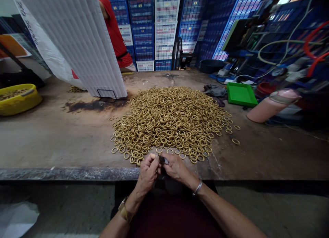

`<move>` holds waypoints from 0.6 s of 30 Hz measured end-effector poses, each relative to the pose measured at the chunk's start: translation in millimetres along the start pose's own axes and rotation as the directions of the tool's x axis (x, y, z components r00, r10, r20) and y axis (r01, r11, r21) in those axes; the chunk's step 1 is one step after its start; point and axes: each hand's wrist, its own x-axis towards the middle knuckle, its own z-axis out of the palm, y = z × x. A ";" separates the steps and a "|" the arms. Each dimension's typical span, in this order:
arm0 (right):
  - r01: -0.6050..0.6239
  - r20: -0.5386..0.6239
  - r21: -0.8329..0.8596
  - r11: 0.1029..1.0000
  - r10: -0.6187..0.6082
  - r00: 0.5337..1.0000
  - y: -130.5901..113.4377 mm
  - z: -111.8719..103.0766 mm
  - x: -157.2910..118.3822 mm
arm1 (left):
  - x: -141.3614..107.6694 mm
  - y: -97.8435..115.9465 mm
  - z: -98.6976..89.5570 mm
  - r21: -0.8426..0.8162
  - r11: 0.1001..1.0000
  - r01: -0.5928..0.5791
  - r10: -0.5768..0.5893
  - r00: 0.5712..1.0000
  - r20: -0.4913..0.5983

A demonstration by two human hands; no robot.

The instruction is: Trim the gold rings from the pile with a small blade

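Note:
A broad heap of brass-coloured rings (pixel 169 118) spreads over the wooden workbench (pixel 64 142). At its near edge, close to the bench front, both of my hands meet. My right hand (pixel 177 166) is closed round a small dark tool (pixel 163 160) whose kind I cannot make out; its tip points at the left fingers. My left hand (pixel 149 170) is pinched beside the tool tip, and whatever lies between its fingertips is hidden. Several loose rings lie just beyond my fingers.
White corrugated sheets (pixel 84 42) stand upright in a wire stand at left. A yellow basin (pixel 19 99) sits far left. At right are a green tray (pixel 241 94), a pink cylinder (pixel 272 106) and hoses. Behind, a person in red (pixel 117 32) stands near stacked crates (pixel 167 25).

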 end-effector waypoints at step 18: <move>0.075 0.023 -0.150 0.986 -0.073 0.997 -8.3 4.3 -1.5 | -9.9 2.6 -7.5 -0.130 0.988 0.079 -0.082 0.997 -0.016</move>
